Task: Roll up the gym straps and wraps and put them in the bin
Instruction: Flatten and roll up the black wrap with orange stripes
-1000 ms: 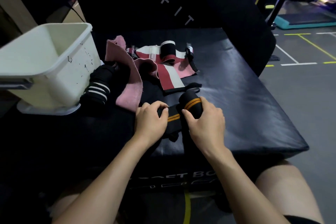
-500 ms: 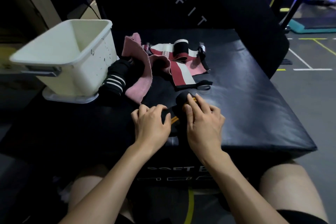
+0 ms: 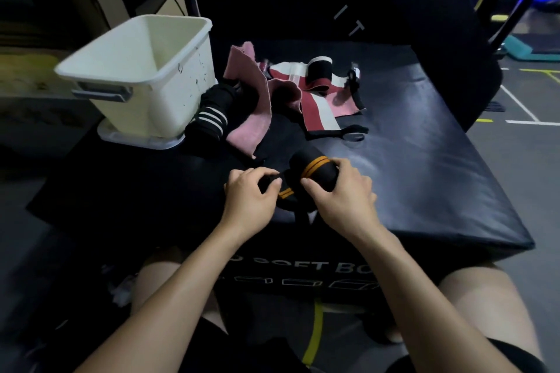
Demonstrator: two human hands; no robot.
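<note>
Black elastic wrap (image 3: pixel 315 171) — orange-striped, rolled cylindrical — gripped by right hand (image 3: pixel 341 200); left hand (image 3: pixel 248 200) pinches its flat tail.

Single head-worn wide-angle view, looking forward and steeply down from the person's own eye position. Close range: forearms enter from the bottom edge, both hands (image 3: pixel 298 194) sit near frame centre over the counter (image 3: pixel 424 179). Gym floor shows beyond the hands, upper right. No second view.
</note>
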